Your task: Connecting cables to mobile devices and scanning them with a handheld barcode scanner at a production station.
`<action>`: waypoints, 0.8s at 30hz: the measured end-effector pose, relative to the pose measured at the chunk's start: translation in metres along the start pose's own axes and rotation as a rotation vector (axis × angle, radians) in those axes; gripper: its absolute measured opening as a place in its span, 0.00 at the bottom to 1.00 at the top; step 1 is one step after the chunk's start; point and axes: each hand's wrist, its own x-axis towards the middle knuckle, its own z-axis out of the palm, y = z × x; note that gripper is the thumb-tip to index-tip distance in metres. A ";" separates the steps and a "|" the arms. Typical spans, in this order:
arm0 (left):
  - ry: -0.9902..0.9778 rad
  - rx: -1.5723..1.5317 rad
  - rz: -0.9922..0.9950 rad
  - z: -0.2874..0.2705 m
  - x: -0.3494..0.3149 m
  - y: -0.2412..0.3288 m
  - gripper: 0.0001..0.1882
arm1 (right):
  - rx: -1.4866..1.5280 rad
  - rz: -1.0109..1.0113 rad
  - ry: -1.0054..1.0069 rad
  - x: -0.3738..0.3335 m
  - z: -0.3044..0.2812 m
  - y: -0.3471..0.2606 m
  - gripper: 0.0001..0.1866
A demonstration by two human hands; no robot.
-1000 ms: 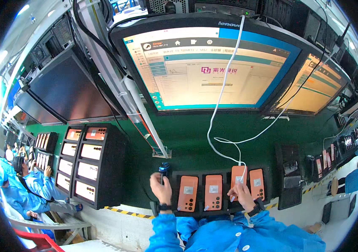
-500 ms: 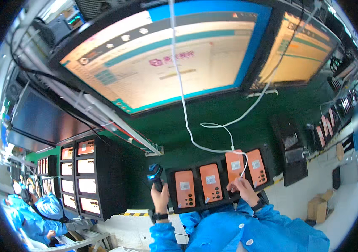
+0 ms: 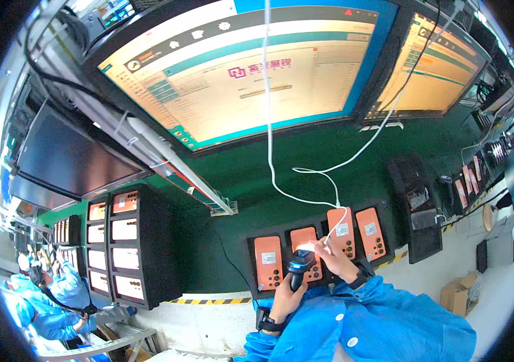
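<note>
My left hand [image 3: 287, 300] grips a black handheld barcode scanner [image 3: 301, 263] with a blue light, held over the lower part of the second orange phone [image 3: 304, 236]. At the upper left of the third phone's lower half, my right hand [image 3: 337, 262] pinches the end of a white cable [image 3: 270, 136]; its fingers partly hide the plug. Several orange phones lie back up in a black tray [image 3: 286, 256], including the leftmost phone [image 3: 267, 256], the third phone [image 3: 342, 229] and the rightmost phone [image 3: 369, 230]. White labels show on their backs.
Two lit monitors, a large monitor [image 3: 208, 90] and a smaller monitor [image 3: 422, 72], stand behind the green tabletop [image 3: 208, 241]. Left is a black rack [image 3: 160, 241] of orange phones; right, a black case [image 3: 424, 241]. A co-worker in blue [image 3: 46, 304] is at far left.
My left hand has brought the scanner rightward, from beside the tray to over the second phone. My right hand has moved left and up with the cable end. The view has shifted slightly.
</note>
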 end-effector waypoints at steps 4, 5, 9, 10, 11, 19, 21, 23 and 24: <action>0.003 0.011 -0.056 -0.027 -0.007 0.019 0.18 | -0.091 0.035 -0.031 0.006 0.007 0.013 0.26; 0.038 -0.072 0.044 -0.020 -0.013 -0.010 0.20 | -0.163 -0.037 0.003 0.001 0.013 0.006 0.24; -0.015 -0.038 0.024 -0.026 -0.029 -0.022 0.23 | -0.103 -0.035 0.007 0.000 0.026 0.008 0.13; -0.112 -0.014 0.039 -0.037 -0.028 -0.013 0.23 | -0.061 -0.073 0.018 0.018 0.014 0.065 0.11; 0.000 -0.064 0.132 -0.024 -0.019 -0.037 0.24 | -0.013 -0.047 0.031 0.018 0.011 0.060 0.11; 0.083 -0.008 0.047 -0.023 -0.043 0.003 0.30 | 0.241 0.193 -0.092 0.016 0.003 0.005 0.18; 0.102 0.000 0.078 -0.019 -0.038 -0.005 0.32 | 0.272 0.232 -0.110 0.020 0.002 0.000 0.20; 0.015 0.025 0.076 -0.020 -0.030 -0.008 0.29 | 0.299 0.267 -0.119 0.023 -0.001 -0.004 0.22; 0.032 0.025 0.084 -0.024 -0.032 -0.004 0.28 | 0.312 0.287 -0.136 0.024 -0.001 -0.006 0.24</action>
